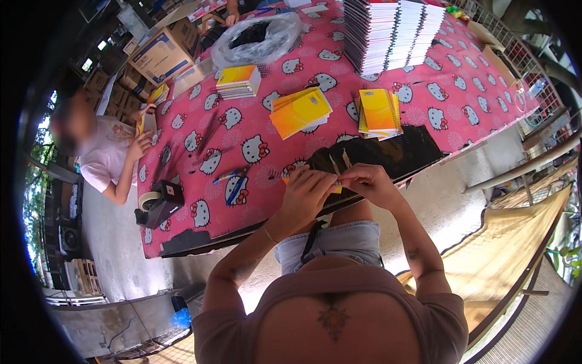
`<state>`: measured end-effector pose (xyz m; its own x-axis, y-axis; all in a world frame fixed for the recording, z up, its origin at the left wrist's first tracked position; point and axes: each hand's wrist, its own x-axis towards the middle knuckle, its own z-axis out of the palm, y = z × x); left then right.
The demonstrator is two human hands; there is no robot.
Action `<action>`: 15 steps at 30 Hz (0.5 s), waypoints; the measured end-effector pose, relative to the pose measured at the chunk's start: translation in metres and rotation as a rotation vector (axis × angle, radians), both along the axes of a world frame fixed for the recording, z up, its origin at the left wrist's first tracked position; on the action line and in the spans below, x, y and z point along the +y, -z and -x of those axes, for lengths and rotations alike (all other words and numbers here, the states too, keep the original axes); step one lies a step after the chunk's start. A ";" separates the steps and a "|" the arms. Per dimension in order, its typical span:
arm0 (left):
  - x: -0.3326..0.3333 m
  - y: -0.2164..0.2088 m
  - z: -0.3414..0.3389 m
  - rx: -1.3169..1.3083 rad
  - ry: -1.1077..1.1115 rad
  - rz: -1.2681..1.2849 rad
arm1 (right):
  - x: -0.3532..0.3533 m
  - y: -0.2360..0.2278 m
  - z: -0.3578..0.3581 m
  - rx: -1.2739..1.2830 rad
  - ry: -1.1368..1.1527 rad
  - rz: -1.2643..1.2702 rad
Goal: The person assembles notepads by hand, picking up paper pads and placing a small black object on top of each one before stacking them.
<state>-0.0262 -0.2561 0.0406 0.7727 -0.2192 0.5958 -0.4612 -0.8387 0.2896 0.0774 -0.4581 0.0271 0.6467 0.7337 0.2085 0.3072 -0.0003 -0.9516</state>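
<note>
At the table's near edge, my left hand [309,191] is closed around a small yellow notebook [337,190], covering most of it. A black spiral coil [276,176] sticks out to the left of those fingers. My right hand [371,183] pinches at the notebook's right end, its fingertips close to the left hand's. What lies between the right fingertips is too small to make out. Just beyond my hands are fanned yellow notebooks or covers [303,112] and a small pile of spiral-bound yellow notebooks [379,110].
Left of my hands lie a blue-handled tool [233,182], a tape dispenser [160,200] and loose black coils [209,130]. Farther off are a notebook stack [238,82], a plastic bag [257,42] and tall notebook stacks [394,36]. A person [106,142] works at the left edge.
</note>
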 end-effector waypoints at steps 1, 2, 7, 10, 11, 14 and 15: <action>0.000 -0.001 0.001 0.019 0.005 0.014 | 0.000 0.002 -0.001 0.011 -0.009 -0.014; 0.000 -0.005 -0.003 0.023 0.011 0.025 | 0.000 -0.001 -0.005 0.007 -0.017 -0.029; 0.005 -0.017 0.002 0.168 -0.029 -0.001 | 0.005 -0.020 -0.008 -0.134 -0.112 -0.016; 0.003 -0.022 0.002 0.197 -0.017 -0.004 | 0.014 -0.022 0.001 -0.274 0.053 0.077; 0.002 -0.026 0.001 0.212 -0.018 -0.003 | 0.016 -0.025 0.005 -0.336 0.123 0.091; 0.001 -0.040 -0.002 0.257 -0.034 0.049 | 0.023 -0.042 0.012 -0.453 0.307 0.005; 0.003 -0.052 -0.006 0.264 -0.054 0.099 | 0.027 -0.055 0.013 -0.451 0.345 -0.111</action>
<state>-0.0204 -0.2530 0.0925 0.9128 -0.1242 0.3890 -0.3144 -0.8217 0.4753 0.0647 -0.4307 0.0819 0.6739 0.4539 0.5829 0.6824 -0.0799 -0.7266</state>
